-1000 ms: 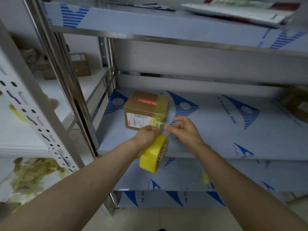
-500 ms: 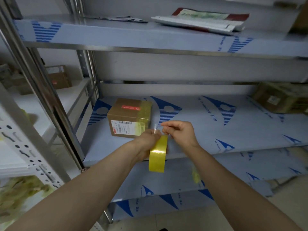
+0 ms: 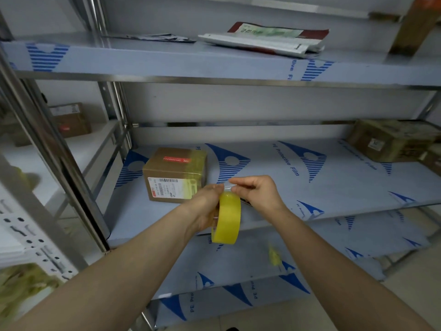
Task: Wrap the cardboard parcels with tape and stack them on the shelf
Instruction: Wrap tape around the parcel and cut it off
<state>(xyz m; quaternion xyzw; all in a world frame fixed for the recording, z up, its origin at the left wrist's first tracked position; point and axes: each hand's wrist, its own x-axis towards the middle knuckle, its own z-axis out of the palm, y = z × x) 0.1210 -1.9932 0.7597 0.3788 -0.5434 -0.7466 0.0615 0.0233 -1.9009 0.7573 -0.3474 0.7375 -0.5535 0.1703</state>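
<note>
We list one parcel (image 3: 175, 174), brown cardboard, on the middle shelf (image 3: 322, 177) toward its left, with yellowish tape (image 3: 199, 163) already across its right end. One yellow roll (image 3: 226, 218) is held before the shelf edge, apart from the parcel. Left hand (image 3: 202, 209): grip closed round the roll. Right hand (image 3: 259, 194): grip pinching the clear free end at the roll's top. Step, we judge: freeing the tape end, as this parcel looks wrapped. Next calls for another parcel and fresh tape drawn out. Writing: the shelf's film (image 3: 286, 161) reads "PE Protective Film"; the parcel's barcode label (image 3: 164, 187) and red strip (image 3: 176, 160) we cannot read.
</note>
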